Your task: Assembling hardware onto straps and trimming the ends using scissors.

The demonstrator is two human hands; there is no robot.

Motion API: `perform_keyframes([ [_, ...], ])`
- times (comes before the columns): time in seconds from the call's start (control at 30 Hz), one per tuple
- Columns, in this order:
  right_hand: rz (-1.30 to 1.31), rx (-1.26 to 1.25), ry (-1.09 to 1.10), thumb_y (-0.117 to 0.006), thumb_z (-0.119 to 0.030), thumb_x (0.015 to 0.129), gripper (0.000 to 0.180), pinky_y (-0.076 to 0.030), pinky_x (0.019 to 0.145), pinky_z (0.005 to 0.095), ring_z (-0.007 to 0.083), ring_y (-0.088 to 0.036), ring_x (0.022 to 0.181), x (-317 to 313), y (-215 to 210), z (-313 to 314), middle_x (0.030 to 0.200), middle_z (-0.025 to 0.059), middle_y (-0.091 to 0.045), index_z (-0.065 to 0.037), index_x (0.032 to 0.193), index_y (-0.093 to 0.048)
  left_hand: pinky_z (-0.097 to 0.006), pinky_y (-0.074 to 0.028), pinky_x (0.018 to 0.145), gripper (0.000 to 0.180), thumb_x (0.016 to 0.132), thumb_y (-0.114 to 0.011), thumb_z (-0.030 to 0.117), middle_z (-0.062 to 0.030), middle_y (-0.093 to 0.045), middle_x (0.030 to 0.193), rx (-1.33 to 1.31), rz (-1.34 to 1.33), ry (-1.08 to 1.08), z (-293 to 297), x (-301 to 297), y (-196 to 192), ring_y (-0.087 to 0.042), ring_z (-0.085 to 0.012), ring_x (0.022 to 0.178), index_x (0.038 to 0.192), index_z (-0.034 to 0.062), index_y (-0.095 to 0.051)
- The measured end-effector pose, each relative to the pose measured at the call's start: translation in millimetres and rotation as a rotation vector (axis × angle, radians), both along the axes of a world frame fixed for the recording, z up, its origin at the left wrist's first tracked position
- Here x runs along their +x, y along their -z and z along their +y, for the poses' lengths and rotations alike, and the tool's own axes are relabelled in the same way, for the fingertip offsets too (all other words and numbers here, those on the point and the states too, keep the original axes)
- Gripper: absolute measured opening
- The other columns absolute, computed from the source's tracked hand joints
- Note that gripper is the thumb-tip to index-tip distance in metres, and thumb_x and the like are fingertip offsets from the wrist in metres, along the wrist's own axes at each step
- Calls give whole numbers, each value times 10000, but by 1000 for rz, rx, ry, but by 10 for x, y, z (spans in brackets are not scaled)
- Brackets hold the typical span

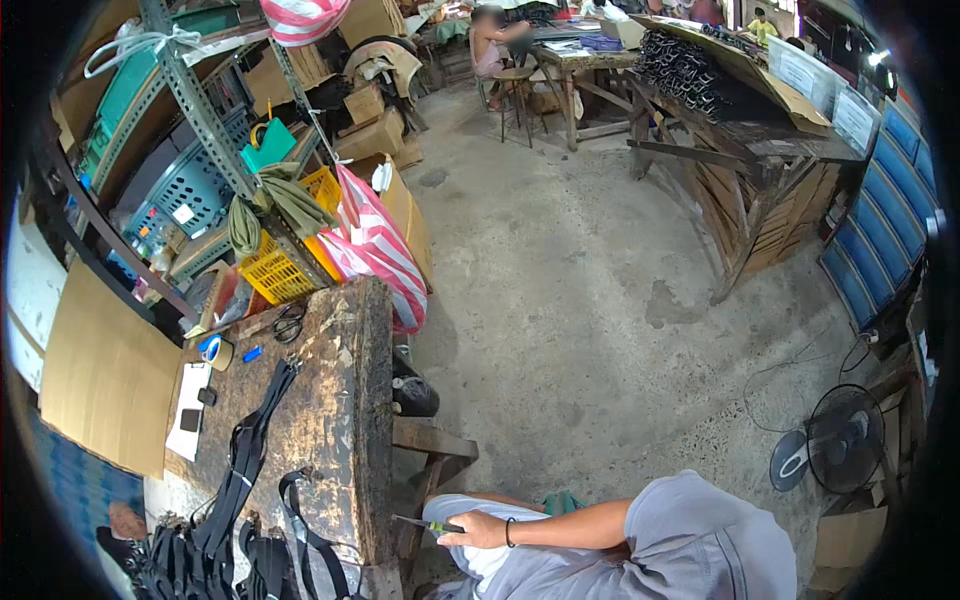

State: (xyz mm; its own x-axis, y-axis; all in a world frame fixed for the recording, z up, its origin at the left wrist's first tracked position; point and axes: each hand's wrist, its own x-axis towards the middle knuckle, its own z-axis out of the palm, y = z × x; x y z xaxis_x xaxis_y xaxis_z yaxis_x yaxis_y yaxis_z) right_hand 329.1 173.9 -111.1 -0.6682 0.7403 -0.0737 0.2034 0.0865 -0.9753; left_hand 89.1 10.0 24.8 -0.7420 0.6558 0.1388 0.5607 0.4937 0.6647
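Right now, the slim tool [443,526] with a green-and-black handle is in the right hand [478,531], fingers wrapped round the handle, thin metal end poking out left toward the table [345,400] edge. Left hand: can't make it out, so can't tell what it's doing. Tool looks light and stiff, probably grippy at the handle; best held there, fingers clear of the thin end, which may be sharp. Just beyond that tip, on the table, a black strap [303,515] lies in a loop; farther left of the hand, a long bundle of straps [245,450] and a dark pile [170,565]. These look soft, limp and light, easiest picked up mid-length. Past them, ahead-left of the hand: scissors [288,325], tape roll [221,351], white paper [186,412]. Striped bag [375,250] ahead of the hand, beyond the table; fan [845,438] well off to its right.
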Motion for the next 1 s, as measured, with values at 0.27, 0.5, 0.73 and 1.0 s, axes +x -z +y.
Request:
perform_keyframes([
  [0.27, 2, -3, 15, -559, -594, 866, 645, -409, 613, 452, 384, -533, 633, 17, -48, -5, 671, 256, -537, 36, 742, -500, -388, -440, 567, 274, 906, -599, 220, -157, -599, 673, 22, 57, 38, -4, 0, 1, -533, -250, 585, 884, -51, -619],
  [0.5, -48, -3, -2, -533, -609, 873, 658, -409, 601, 449, 379, -534, 618, 6, -33, 31, 649, 252, -527, 36, 745, -499, -407, -433, 573, 297, 908, -596, 242, -172, -586, 674, -45, 72, 12, 28, 31, -48, -516, -273, 584, 883, -54, -610],
  [0.73, -1, 27, 12, -529, -602, 879, 655, -411, 614, 454, 394, -533, 636, 17, -89, -21, 673, 270, -520, 39, 747, -487, -401, -437, 578, 312, 911, -589, 249, -169, -602, 680, -28, 46, 16, -14, -31, 26, -516, -274, 581, 877, -60, -612],
  [1.0, 11, 71, 79, -562, -575, 878, 612, -385, 560, 420, 307, -455, 548, -41, 13, -51, 605, 214, -464, 9, 715, -479, -397, -457, 598, 315, 903, -586, 257, -168, -623, 700, -37, 21, -9, 10, 29, -55, -569, -276, 614, 893, -55, -628],
])
